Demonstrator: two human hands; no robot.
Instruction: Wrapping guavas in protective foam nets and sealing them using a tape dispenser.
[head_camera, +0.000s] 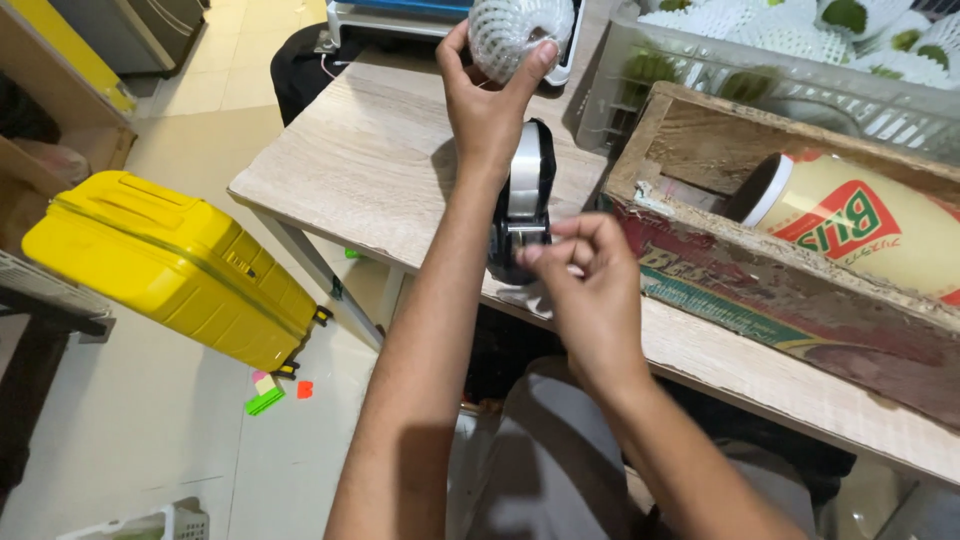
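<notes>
My left hand (485, 105) grip clamps the foam-netted fruit (515, 35); below it, my right hand (580, 270) pinches tape at the dispenser (522, 200), pulling straight.

A pale wood-grain table (380, 170) on light metal legs is seen running across the room, lit evenly from above. The floor (150, 440) below is covered in cream tiles with thin grout lines. A bright yellow hard-shell suitcase (170, 265) is laid on its side left of the table, and small green, pink and orange blocks (272, 390) are scattered just beside it. A wooden shelf edge (50, 120) is glimpsed at the far left, and a white plastic basket (150, 525) at the bottom edge
</notes>
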